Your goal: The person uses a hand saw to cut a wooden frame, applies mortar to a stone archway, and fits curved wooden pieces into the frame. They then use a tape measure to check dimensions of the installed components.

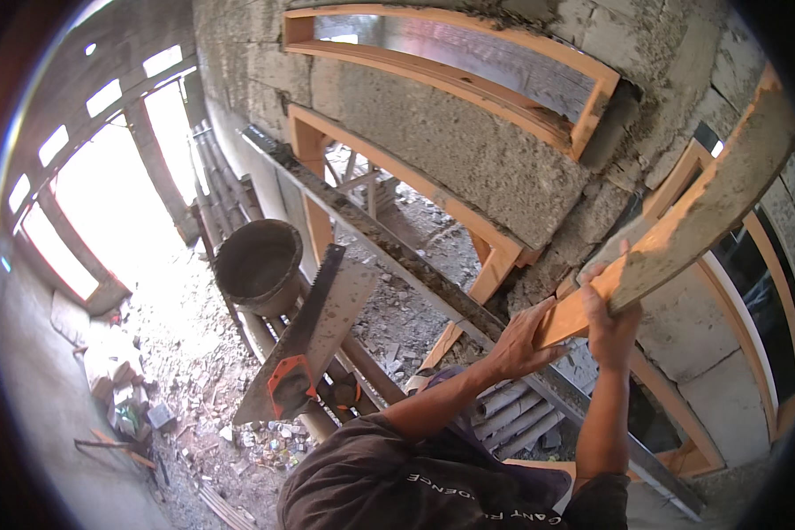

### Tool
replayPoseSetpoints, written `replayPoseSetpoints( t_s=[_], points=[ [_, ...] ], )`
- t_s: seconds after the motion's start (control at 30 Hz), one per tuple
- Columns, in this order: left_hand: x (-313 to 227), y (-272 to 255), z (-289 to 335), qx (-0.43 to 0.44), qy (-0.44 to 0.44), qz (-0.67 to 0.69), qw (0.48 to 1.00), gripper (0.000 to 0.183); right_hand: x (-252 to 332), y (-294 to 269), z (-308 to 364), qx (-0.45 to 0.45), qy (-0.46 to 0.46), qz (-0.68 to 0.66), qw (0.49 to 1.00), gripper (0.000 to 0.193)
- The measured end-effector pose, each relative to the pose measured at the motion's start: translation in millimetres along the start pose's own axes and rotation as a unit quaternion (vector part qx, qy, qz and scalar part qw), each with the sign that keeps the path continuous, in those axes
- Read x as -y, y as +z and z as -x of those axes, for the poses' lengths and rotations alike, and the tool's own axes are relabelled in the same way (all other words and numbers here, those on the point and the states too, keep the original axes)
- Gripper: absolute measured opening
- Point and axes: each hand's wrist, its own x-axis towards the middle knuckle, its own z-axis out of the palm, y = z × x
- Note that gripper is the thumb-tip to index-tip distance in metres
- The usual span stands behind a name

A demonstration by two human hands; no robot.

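A long wooden board, its broad side smeared with dried cement, slants from the upper right down to in front of my chest. My right hand wraps round it a little above its lower end, fingers over the edge. At that lower end my left hand is closed on the wood, thumb underneath. Left of my arms lies a handsaw with an orange-and-black handle, resting on a flat, cement-spotted board. Beyond the saw stands a dark, cement-stained bucket.
A long, cement-crusted straight bar runs diagonally past my hands. Wooden frames sit in the rough block wall. Bamboo poles form a platform beneath the saw and bucket. Rubble covers the floor below.
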Motion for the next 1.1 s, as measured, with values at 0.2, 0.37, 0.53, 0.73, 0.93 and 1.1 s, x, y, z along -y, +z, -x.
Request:
replayPoseSetpoints(
  t_s=[0.2,0.37,0.53,0.73,0.93,1.1],
  points=[
    [15.2,-34.9,34.2,-0.059,-0.104,0.094,0.988,0.076,-17.8,47.3,1.2,0.188,-0.022,0.047,0.981,0.067],
    [40.2,-64.2,98.1,-0.187,-0.121,0.018,0.975,0.058,-13.6,95.3,12.9,0.285,-0.075,0.094,0.951,0.068],
    [57.8,-120.5,170.8,-0.365,-0.259,-0.133,0.884,0.051,-45.9,84.0,48.4,0.343,0.013,0.075,0.936,0.076],
    [39.6,-164.7,232.2,-0.512,-0.395,-0.209,0.734,0.060,-96.1,51.7,85.1,0.346,0.107,0.096,0.927,0.071],
    [23.1,-253.3,262.2,-0.461,-0.500,-0.384,0.625,0.078,-118.7,40.9,128.0,0.335,0.199,0.052,0.920,0.061],
    [27.6,-290.2,287.0,-0.353,-0.587,-0.489,0.540,0.084,-132.0,48.0,158.9,0.362,0.248,0.041,0.898,0.063]
  ],
)
